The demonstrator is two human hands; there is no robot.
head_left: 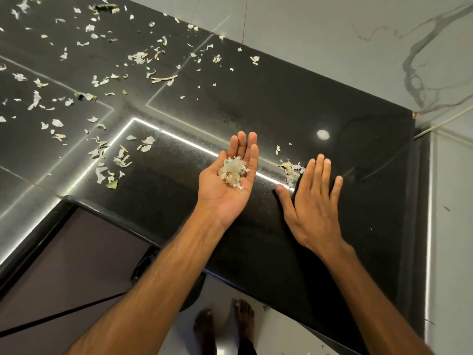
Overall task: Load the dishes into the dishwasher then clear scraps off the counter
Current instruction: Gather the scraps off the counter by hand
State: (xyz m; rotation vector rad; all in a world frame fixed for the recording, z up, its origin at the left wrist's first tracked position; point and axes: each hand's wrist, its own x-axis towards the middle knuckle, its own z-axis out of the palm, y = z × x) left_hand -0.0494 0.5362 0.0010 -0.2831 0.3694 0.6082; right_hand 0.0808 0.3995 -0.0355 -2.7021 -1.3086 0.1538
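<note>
Head view looks down on a glossy black tabletop [281,103] littered with pale vegetable scraps [115,160], thickest toward the far left and thinning out near the person. The left hand [222,198] hovers palm up just above the surface, fingers straight and close together, cupping a handful of peelings [233,172]. It seems to serve as a carrying tray, so collected bits need not be dropped again.

The right hand [313,201] lies flat, palm down, fingers straight and slightly spread, thumb out to the side. Its index edge meets a small heap [290,171] of scraps, which suggests it works as a scraper, herding loose pieces together toward the waiting palm.

No dishes or dishwasher racks show here, and I cannot tell whether the dark panel [76,252] below the tabletop edge at lower left is the dishwasher. The work in hand looks like the clearing stage, with most of the litter yet to be gathered. Bare feet [225,326] stand on the pale floor beneath.
</note>
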